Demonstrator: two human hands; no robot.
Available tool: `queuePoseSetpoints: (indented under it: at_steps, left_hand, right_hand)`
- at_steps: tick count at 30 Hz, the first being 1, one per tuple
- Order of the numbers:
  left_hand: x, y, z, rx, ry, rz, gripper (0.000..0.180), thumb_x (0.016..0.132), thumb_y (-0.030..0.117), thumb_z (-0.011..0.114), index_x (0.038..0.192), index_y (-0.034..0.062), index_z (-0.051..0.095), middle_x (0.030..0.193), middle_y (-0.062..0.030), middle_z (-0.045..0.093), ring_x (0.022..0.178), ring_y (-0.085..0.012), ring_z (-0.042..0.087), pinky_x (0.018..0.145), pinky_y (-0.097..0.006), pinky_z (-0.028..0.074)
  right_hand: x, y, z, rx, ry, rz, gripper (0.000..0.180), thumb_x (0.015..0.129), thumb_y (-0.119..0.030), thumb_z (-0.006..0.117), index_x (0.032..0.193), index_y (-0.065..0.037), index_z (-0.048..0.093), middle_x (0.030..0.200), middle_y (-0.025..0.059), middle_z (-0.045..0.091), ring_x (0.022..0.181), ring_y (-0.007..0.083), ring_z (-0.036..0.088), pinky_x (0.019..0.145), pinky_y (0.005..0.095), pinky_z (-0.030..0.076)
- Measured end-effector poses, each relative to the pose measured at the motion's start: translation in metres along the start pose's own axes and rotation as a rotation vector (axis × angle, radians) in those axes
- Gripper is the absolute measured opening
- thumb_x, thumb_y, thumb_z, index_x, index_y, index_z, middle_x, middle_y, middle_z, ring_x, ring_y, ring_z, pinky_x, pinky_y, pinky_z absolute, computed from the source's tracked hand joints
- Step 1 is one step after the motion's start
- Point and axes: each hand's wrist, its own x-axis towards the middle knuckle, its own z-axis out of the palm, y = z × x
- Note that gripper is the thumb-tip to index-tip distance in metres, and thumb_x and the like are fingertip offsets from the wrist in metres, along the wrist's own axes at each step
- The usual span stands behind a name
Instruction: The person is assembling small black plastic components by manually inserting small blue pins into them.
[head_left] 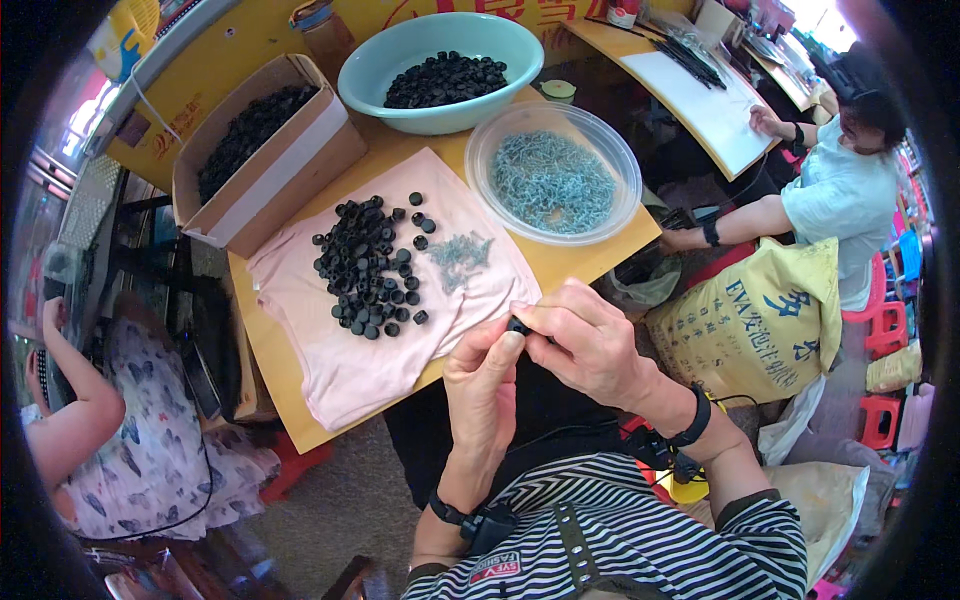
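My left hand (484, 385) and my right hand (585, 340) meet just past the near edge of the wooden table (270, 345), pinching one small black round part (518, 325) between their fingertips. A pink cloth (345, 365) lies on the table in front of them. On it sit a heap of the same black round parts (368, 268) and a small pile of little metal screws (459, 252). Both wrists wear black bands.
A clear plastic bowl of metal screws (552, 182), a pale green basin of black parts (440, 70) and a cardboard box of black parts (262, 140) stand further back. A person in white sits at right by a yellow sack (765, 325); another person sits at left.
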Motion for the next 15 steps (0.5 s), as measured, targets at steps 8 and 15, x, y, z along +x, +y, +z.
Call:
queuePoseSetpoints:
  at_steps: [8, 15]
  left_hand:
    - [-0.003, 0.002, -0.002, 0.063, -0.040, 0.105, 0.026, 0.094, 0.012, 0.056, 0.113, -0.0047, 0.060, 0.108, -0.0123, 0.065, 0.096, -0.0178, 0.063, 0.089, -0.032, 0.050]
    - [0.000, 0.053, -0.030, 0.628, 0.163, 0.417, 0.027, 0.098, 0.017, 0.049, 0.106, -0.0038, 0.064, 0.104, -0.0123, 0.066, 0.091, -0.0158, 0.062, 0.083, -0.029, 0.049]
  right_hand:
    - [0.010, -0.003, -0.007, 0.101, -0.141, 0.218, 0.027, 0.072, 0.001, 0.069, 0.098, -0.004, 0.063, 0.076, 0.0057, 0.054, 0.064, 0.0156, 0.055, 0.053, 0.0271, 0.046]
    - [0.043, -0.001, 0.000, -0.037, -0.075, 0.093, 0.026, 0.073, -0.002, 0.073, 0.098, -0.005, 0.065, 0.077, 0.0040, 0.056, 0.056, 0.0110, 0.048, 0.047, 0.0234, 0.040]
